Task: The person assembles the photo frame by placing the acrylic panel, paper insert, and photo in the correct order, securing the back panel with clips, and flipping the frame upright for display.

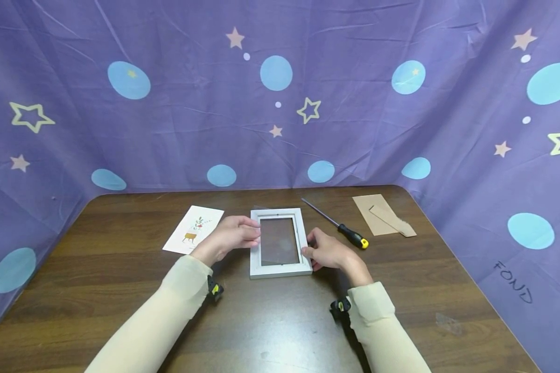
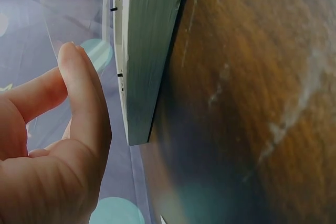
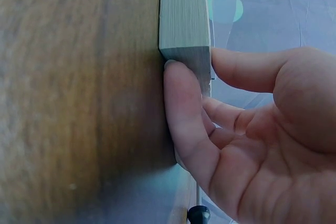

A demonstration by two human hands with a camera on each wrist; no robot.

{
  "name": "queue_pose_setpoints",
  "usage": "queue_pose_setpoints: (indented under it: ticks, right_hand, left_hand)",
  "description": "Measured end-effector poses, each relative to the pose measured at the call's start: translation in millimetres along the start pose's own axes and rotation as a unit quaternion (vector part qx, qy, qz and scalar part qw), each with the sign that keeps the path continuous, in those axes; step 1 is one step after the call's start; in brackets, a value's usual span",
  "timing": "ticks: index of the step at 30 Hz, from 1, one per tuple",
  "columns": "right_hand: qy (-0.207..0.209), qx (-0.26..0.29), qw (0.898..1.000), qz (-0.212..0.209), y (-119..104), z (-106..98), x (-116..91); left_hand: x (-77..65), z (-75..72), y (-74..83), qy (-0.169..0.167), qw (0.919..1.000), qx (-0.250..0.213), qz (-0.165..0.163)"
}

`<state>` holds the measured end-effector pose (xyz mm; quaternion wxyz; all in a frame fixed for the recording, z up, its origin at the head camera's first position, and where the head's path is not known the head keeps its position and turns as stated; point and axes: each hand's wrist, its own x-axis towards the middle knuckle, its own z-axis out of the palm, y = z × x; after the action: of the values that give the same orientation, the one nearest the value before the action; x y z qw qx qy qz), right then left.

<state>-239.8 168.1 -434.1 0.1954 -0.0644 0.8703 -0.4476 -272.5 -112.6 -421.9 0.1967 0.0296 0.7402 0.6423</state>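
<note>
A white picture frame (image 1: 282,270) lies on the table with its inner rim and small dark tabs facing up. My left hand (image 1: 233,235) is at its left side, pinching the edge of a clear transparent sheet (image 2: 73,19) between thumb and fingers. That sheet is tilted above the frame; its outline is faint, and whether it is glass or plastic I cannot tell. At the frame's right side, my right hand (image 1: 329,251) grips the frame, thumb on the upper face and a finger against the outer side in the right wrist view.
A white card (image 1: 193,230) with a plant drawing lies left of the frame. To the right are a black-and-yellow screwdriver (image 1: 352,235) and a brown backing board (image 1: 378,215) with a stand piece. A purple curtain (image 1: 275,150) hangs behind the wooden table (image 1: 121,290).
</note>
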Motion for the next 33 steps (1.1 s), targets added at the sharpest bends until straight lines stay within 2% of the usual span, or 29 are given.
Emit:
queue_pose_setpoints:
  ticks: [33]
  right_hand:
    - [0.005,-0.007,1.000,-0.007,-0.1,0.3,-0.1]
  left_hand:
    - [8.2,8.8,-7.3,-0.001,0.9997,-0.015,-0.020]
